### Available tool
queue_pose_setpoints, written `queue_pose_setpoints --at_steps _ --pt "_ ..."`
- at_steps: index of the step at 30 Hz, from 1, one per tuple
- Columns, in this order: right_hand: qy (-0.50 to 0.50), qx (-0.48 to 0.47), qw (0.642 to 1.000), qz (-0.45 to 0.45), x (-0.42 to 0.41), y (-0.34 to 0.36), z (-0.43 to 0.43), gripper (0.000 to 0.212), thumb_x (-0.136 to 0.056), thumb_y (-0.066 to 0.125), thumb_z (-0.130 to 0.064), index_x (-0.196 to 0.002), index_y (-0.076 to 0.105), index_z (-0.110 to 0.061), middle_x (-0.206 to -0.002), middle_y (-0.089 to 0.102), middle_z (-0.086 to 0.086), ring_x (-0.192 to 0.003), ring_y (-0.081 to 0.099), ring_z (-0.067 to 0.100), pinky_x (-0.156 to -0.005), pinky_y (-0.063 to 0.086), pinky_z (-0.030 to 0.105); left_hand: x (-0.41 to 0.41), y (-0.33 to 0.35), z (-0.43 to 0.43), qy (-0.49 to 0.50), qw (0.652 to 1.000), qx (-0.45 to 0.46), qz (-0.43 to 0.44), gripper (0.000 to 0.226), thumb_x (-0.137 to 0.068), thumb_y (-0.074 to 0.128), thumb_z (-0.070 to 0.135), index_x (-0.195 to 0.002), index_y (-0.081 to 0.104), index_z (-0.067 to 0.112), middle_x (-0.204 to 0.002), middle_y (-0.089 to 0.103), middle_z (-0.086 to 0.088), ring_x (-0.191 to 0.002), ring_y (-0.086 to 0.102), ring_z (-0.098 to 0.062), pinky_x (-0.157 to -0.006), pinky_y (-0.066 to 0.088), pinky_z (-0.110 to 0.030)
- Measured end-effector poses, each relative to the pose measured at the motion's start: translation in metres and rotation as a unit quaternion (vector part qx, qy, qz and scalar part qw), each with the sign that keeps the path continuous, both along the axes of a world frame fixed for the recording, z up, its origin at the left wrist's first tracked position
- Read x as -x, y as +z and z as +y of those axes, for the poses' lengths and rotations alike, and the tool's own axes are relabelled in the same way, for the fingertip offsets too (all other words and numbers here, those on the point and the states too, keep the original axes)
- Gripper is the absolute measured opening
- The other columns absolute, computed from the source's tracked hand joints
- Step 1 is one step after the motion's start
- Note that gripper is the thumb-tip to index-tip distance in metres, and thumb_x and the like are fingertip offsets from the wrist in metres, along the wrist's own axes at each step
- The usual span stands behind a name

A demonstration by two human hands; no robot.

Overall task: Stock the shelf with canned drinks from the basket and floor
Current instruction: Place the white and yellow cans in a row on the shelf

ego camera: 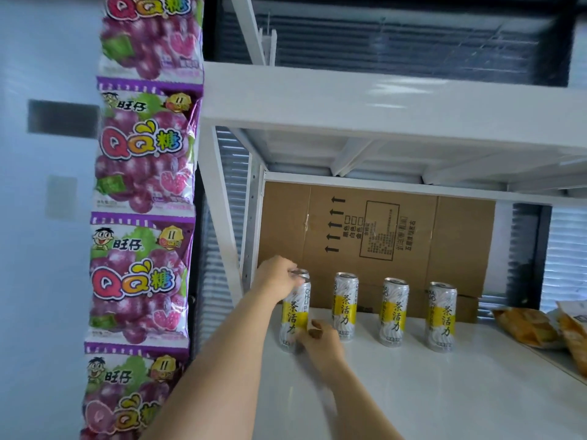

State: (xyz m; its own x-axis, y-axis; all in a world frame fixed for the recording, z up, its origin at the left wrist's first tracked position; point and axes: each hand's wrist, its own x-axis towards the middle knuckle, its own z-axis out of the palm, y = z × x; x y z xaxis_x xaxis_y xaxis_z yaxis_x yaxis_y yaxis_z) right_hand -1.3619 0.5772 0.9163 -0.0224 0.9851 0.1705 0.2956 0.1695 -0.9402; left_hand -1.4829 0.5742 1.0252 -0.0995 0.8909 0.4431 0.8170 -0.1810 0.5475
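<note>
Tall white-and-yellow drink cans stand in a row at the back of the white shelf board (413,392). My left hand (275,279) reaches over the leftmost front can (294,312), and its fingers curl on the silver rim of a second can (302,274) just behind it. My right hand (320,342) is low against the front can's right side, fingers curled round its lower part; the hand is blurred. Three more cans (345,309), (394,312), (442,315) stand apart to the right, untouched.
A flattened cardboard sheet (413,236) lines the back of the shelf. Orange snack bags (527,327) lie at the right end. A hanging strip of purple candy packets (139,249) runs down the left post. The upper shelf board (381,100) sits overhead.
</note>
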Motion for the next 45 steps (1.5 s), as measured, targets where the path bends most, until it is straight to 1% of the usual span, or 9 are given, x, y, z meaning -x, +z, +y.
queue_pose_setpoints --at_steps 4,9,14,16,18,23,25,32,45 --pt "-0.085 0.090 0.982 0.142 -0.012 0.023 -0.010 0.022 -0.095 0.054 -0.024 -0.077 0.053 -0.012 -0.069 0.049 0.007 -0.056 0.043 0.018 -0.056 0.038 0.025 -0.008 -0.011 -0.022 0.053 0.977 -0.059 -0.199 0.047 -0.096 0.057 0.031 -0.137 0.051 0.010 -0.142 0.053 -0.007 -0.130 0.049 -0.024 -0.105 0.038 -0.033" --pt "-0.101 0.108 0.959 0.243 -0.027 0.051 -0.042 0.026 -0.098 0.052 -0.026 -0.086 0.059 -0.005 -0.072 0.057 0.007 -0.066 0.054 0.019 -0.074 0.051 0.037 -0.022 -0.034 -0.046 0.072 0.918 -0.088 -0.381 0.046 -0.095 0.057 0.033 -0.135 0.053 0.009 -0.138 0.056 -0.008 -0.126 0.052 -0.025 -0.102 0.038 -0.035" --pt "-0.116 0.064 0.958 0.254 -0.032 0.046 -0.085 0.021 -0.099 0.052 -0.028 -0.093 0.063 -0.011 -0.080 0.064 0.005 -0.074 0.061 0.017 -0.076 0.055 0.035 -0.046 -0.052 -0.075 0.038 0.853 -0.125 -0.506 0.010 -0.091 0.059 0.016 -0.081 0.059 0.014 -0.081 0.058 0.000 -0.088 0.053 -0.024 -0.072 0.038 -0.029" --pt "-0.114 0.072 0.947 0.292 -0.036 0.037 -0.103 0.019 -0.100 0.051 -0.028 -0.093 0.061 -0.013 -0.082 0.065 0.006 -0.073 0.061 0.017 -0.072 0.053 0.033 -0.051 -0.058 -0.088 0.010 0.835 -0.103 -0.541 0.021 -0.092 0.059 0.019 -0.109 0.063 0.008 -0.100 0.061 -0.001 -0.098 0.056 -0.020 -0.080 0.040 -0.027" --pt "-0.101 0.091 0.933 0.333 -0.039 0.027 -0.120 0.018 -0.100 0.052 -0.028 -0.095 0.060 -0.012 -0.085 0.066 0.010 -0.075 0.061 0.019 -0.069 0.053 0.032 -0.056 -0.066 -0.101 0.000 0.834 -0.077 -0.546 0.031 -0.093 0.058 0.022 -0.122 0.060 0.011 -0.114 0.063 -0.001 -0.108 0.058 -0.019 -0.088 0.042 -0.028" --pt "-0.091 0.102 0.935 0.329 -0.051 0.014 -0.165 0.014 -0.101 0.050 -0.018 -0.093 0.058 -0.010 -0.084 0.065 0.013 -0.073 0.060 0.021 -0.073 0.052 0.032 -0.060 -0.088 -0.146 -0.012 0.827 -0.031 -0.561 0.009 -0.084 0.062 0.022 -0.083 0.065 0.030 -0.106 0.070 -0.009 -0.102 0.065 -0.030 -0.095 0.051 -0.044" --pt "-0.080 0.106 0.937 0.323 -0.056 0.014 -0.184 0.014 -0.100 0.050 -0.016 -0.092 0.059 -0.010 -0.083 0.065 0.013 -0.072 0.060 0.021 -0.073 0.053 0.032 -0.064 -0.091 -0.175 -0.019 0.837 -0.032 -0.546 0.007 -0.085 0.060 0.023 -0.085 0.065 0.029 -0.102 0.070 -0.007 -0.099 0.065 -0.026 -0.094 0.052 -0.048" --pt "-0.014 0.100 0.951 0.292 -0.063 0.005 -0.269 0.013 -0.099 0.052 -0.018 -0.094 0.060 -0.009 -0.083 0.067 0.013 -0.073 0.062 0.021 -0.078 0.054 0.034 -0.069 -0.098 -0.289 -0.011 0.838 -0.061 -0.542 0.023 -0.093 0.055 0.012 -0.079 0.063 0.028 -0.085 0.068 0.001 -0.091 0.067 -0.024 -0.087 0.055 -0.039" --pt "0.175 0.150 0.939 0.253 0.015 -0.055 -0.457 0.012 -0.099 0.054 -0.020 -0.096 0.061 -0.011 -0.080 0.067 0.007 -0.071 0.061 0.017 -0.070 0.050 0.030 -0.013 -0.147 -0.489 0.072 0.810 -0.147 -0.563 0.016 -0.094 0.055 0.008 -0.108 0.061 0.012 -0.096 0.067 -0.005 -0.081 0.065 -0.014 -0.079 0.054 -0.032"
